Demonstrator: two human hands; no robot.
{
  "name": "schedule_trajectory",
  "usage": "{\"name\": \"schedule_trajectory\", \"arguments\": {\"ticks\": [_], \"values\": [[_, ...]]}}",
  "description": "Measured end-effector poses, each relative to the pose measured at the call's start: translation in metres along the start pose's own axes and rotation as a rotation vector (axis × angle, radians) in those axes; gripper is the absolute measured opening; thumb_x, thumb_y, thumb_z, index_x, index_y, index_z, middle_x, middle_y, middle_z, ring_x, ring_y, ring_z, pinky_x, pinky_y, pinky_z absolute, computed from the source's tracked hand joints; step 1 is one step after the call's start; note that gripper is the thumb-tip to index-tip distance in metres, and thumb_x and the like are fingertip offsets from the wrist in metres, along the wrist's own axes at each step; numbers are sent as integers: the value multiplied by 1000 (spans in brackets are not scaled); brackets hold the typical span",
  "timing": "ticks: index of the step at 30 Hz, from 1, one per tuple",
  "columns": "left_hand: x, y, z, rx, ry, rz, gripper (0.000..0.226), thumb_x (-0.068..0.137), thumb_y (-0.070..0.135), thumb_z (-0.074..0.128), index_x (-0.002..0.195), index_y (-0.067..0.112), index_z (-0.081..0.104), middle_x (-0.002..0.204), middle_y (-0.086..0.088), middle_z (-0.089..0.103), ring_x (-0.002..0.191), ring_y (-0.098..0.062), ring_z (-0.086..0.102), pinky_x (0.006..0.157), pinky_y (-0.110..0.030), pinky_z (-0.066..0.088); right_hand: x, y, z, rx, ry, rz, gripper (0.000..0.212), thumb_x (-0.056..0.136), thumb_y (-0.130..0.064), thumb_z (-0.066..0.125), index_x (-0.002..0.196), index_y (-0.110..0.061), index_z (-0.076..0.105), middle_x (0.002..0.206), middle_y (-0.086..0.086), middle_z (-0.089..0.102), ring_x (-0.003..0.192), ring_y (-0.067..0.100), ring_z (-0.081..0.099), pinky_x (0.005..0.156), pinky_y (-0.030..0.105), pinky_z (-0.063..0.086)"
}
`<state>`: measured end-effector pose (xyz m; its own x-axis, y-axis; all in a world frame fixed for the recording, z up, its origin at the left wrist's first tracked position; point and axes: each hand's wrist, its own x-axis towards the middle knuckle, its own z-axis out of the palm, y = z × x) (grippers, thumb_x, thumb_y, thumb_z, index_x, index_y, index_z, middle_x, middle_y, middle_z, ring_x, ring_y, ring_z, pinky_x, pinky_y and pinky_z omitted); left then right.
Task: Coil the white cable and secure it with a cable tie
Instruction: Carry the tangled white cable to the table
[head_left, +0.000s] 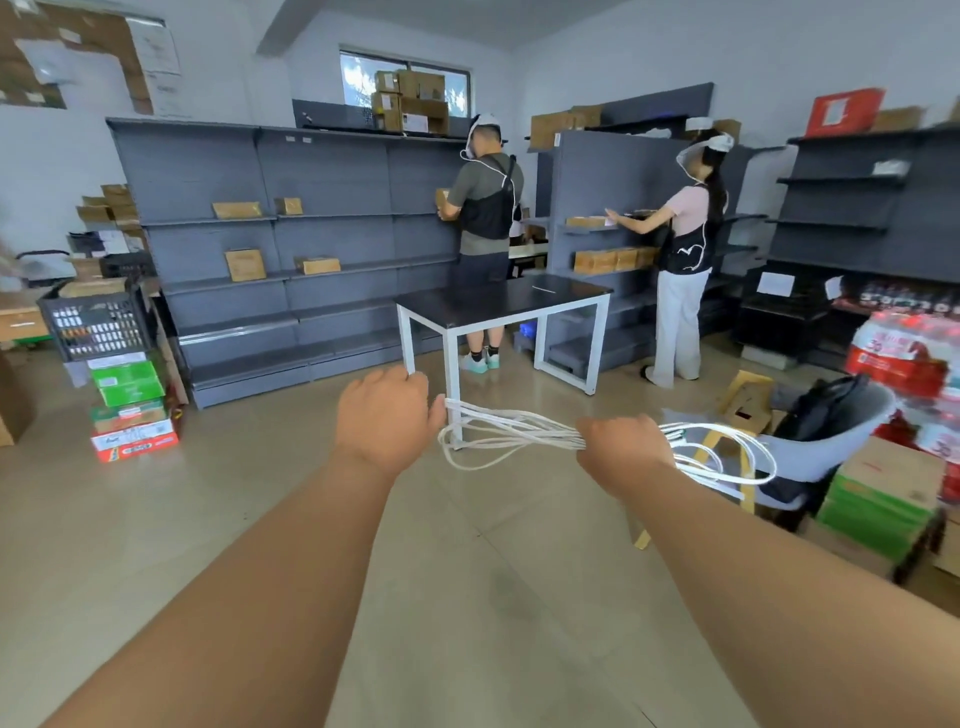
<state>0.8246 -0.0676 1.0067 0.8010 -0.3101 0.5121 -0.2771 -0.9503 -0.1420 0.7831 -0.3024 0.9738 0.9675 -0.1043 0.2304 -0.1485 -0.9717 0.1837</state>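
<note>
The white cable (511, 428) is gathered into several long loops held out in front of me above the floor. My left hand (387, 418) grips the left end of the loops, its fingers curled round the strands. My right hand (626, 452) grips the bundle near its middle, and more loops fan out past it to the right. A thin pale strip (545, 289), possibly a cable tie, lies on the dark table top; I cannot tell for sure.
A dark table with white legs (501, 306) stands just beyond my hands. Grey shelving (291, 228) lines the back, with two people working at it. A grey chair with a black bag (826, 431), a yellow stool and stacked boxes crowd the right.
</note>
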Motion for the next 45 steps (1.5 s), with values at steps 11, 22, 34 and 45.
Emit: {"name": "schedule_trajectory", "arguments": {"ticks": [11,22,34,45], "values": [[151,36,128,8,-67,23,38,96,40,33,103,12,57,100,-7,63,94,-27,57,69,-31,37,171,49,77,4,-59,2,23,91,-20,39,109,-16,52,107,5,63,99,26,56,76,30,34],[343,103,219,-30,-83,-85,36,96,41,33,99,13,56,98,-6,62,93,-24,55,67,-31,34,382,143,127,-78,9,-105,22,92,-18,38,109,-15,51,102,4,65,95,25,58,73,29,30],[472,132,320,-18,-158,-74,37,96,40,31,105,16,57,106,-4,59,93,-24,58,65,-29,36,529,195,205,-54,-3,-133,17,89,-19,40,101,-16,52,97,3,66,90,26,61,75,32,38],[672,134,432,-11,-98,-2,36,96,38,30,100,13,56,100,-5,58,92,-25,57,66,-31,35,734,230,258,-90,30,-45,24,91,-20,38,110,-16,53,101,3,66,93,25,62,71,30,30]]}}
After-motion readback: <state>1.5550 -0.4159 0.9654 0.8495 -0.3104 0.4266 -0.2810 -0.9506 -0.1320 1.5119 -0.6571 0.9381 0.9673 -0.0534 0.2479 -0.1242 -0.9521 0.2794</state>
